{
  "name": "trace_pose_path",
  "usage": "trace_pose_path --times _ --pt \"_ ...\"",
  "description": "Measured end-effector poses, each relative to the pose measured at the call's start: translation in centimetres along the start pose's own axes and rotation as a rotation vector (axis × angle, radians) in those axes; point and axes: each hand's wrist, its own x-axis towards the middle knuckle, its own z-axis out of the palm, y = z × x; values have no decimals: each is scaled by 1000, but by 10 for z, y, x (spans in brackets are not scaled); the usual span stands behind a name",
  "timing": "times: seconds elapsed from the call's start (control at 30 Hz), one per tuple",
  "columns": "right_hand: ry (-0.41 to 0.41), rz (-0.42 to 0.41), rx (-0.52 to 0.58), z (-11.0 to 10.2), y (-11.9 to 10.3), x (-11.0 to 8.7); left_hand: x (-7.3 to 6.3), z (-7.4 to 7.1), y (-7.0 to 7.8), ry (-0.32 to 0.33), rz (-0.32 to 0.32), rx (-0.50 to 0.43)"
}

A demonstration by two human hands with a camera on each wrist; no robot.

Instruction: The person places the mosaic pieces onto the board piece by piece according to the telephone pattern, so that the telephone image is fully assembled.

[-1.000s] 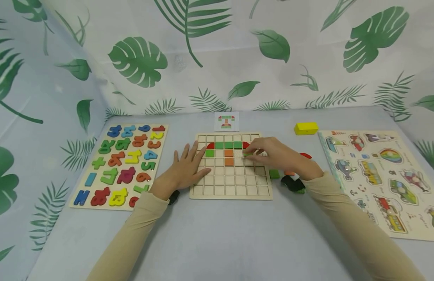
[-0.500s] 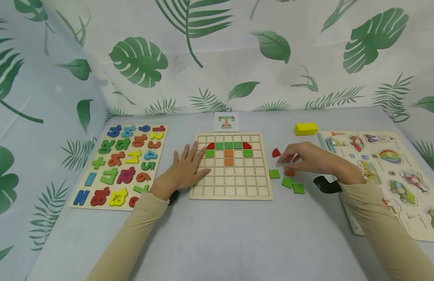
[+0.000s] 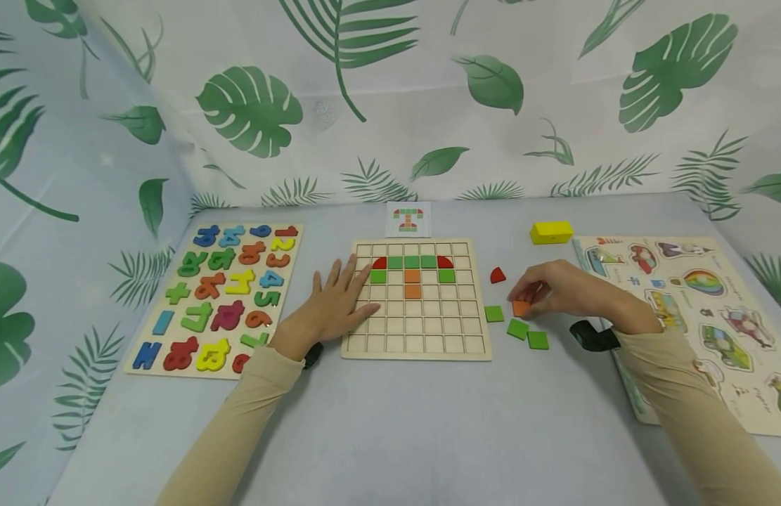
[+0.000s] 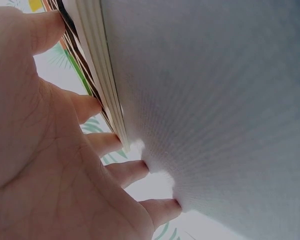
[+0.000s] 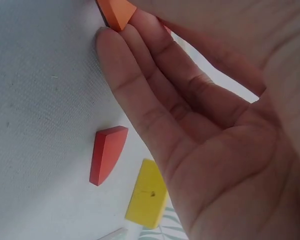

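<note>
My left hand [image 3: 332, 307] lies spread at the left edge of the wooden grid board [image 3: 412, 344], thumb and fingertips over its rim. In the left wrist view its fingertips [image 4: 135, 171] touch the board's edge and the tabletop. On the grid sit green, red and orange tiles in a T-like pattern. Right of the board, my right hand [image 3: 554, 288] pinches an orange square tile [image 3: 520, 308] between thumb and fingers. Around it lie a red quarter-round tile [image 3: 497, 275] and several green square tiles [image 3: 494, 313]. The right wrist view shows the orange tile [image 5: 117, 14] at the fingertips.
A small pattern card [image 3: 408, 219] lies behind the board. To the left is a number puzzle board [image 3: 169, 299]; to the right, a picture puzzle board [image 3: 675, 281], partly under my right forearm. A yellow block [image 3: 551, 232] stands at the back right.
My right hand has left the green tile at the board's right side, moved right to the loose tiles and taken hold of the orange one. My left hand has stayed still.
</note>
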Motion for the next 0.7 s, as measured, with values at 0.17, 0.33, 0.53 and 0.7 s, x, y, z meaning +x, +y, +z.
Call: trace_pose_path --times 0.17,0.33,0.53,0.7 --pt "-18 33 2 -1 -2 -1 0 1 -1 0 3 -5" --pt "-34 55 13 -3 -4 -1 0 2 0 -1 2 -9" --pt "-31 54 5 -4 -7 1 -1 1 0 0 2 -14" --pt "-17 12 -21 -6 -6 3 0 0 0 -2 0 -12"
